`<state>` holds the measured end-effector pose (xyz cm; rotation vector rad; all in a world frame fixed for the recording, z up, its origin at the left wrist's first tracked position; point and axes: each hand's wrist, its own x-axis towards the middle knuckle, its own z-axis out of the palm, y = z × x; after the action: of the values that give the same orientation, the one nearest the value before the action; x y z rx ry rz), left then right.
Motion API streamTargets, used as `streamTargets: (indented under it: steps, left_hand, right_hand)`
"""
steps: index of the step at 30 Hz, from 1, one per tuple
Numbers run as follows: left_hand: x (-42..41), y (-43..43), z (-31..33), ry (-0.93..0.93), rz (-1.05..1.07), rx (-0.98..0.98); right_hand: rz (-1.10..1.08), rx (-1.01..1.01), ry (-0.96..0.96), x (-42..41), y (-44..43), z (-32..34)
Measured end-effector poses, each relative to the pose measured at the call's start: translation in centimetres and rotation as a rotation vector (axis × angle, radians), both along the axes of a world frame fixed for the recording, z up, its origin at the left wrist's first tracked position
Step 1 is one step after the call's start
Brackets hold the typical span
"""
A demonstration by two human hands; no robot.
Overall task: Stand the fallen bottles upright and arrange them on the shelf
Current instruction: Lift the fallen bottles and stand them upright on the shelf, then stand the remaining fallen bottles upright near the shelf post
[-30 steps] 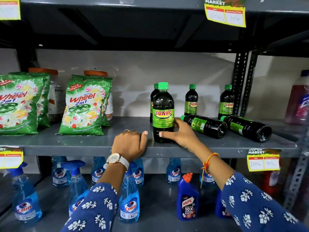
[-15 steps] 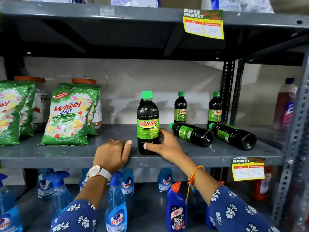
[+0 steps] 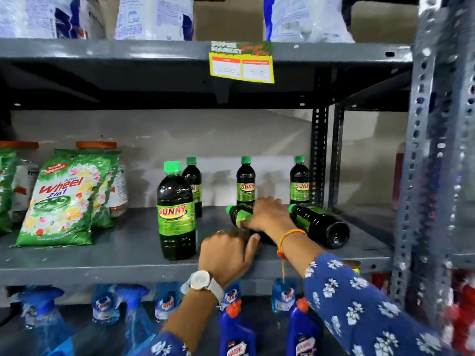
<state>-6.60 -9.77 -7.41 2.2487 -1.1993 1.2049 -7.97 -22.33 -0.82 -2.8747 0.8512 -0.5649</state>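
Note:
Dark Sunny bottles with green caps stand on the grey middle shelf (image 3: 115, 255). One upright bottle (image 3: 176, 214) is near the front edge; three more (image 3: 246, 185) stand along the back. Two bottles lie on their sides: the nearer fallen bottle (image 3: 237, 214) is under my right hand (image 3: 270, 214), whose fingers wrap over its body. The other fallen bottle (image 3: 320, 224) lies free to the right, base toward me. My left hand (image 3: 226, 253) rests loosely curled on the shelf's front edge, holding nothing, its thumb close to the gripped bottle.
Green Wheel detergent bags (image 3: 64, 199) lean at the left, jars behind them. Blue spray bottles (image 3: 105, 304) and Harpic bottles (image 3: 237, 332) fill the shelf below. A perforated steel upright (image 3: 421, 176) stands at the right. White bags sit on the upper shelf, with a yellow price tag (image 3: 241, 64).
My right hand let go of the upright front bottle and moved right onto the nearer fallen bottle. My left hand slid right along the shelf edge. The view shifted up and right.

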Motion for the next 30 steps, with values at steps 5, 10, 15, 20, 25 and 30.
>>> streamTargets:
  steps: [5,10,15,20,25,30]
  left_hand:
    - [0.5,-0.2,-1.8,0.06,0.069,-0.03]
    - [0.3,-0.2,-1.7,0.076,0.079,-0.057]
    - [0.5,-0.5,-1.9,0.093,0.07,-0.079]
    - [0.7,-0.7,-2.1,0.101,0.069,-0.125]
    - [0.7,-0.8,-2.5,0.097,0.057,-0.171]
    - [0.9,-0.8,-2.8,0.121,0.043,-0.187]
  right_hand:
    - [-0.126,-0.08,0.015,2.1,-0.4,-2.1]
    - [-0.038,0.096,-0.268,0.9,-1.5,-2.4]
    - [0.162,0.487,-0.661,0.1,-2.1,-2.8]
    - [0.253,0.641,-0.783,0.2,-2.5,-3.8]
    - [0.27,0.688,-0.749,0.2,-2.9,-4.1]
    - [0.261,0.661,-0.732,0.3,-2.3,-4.5]
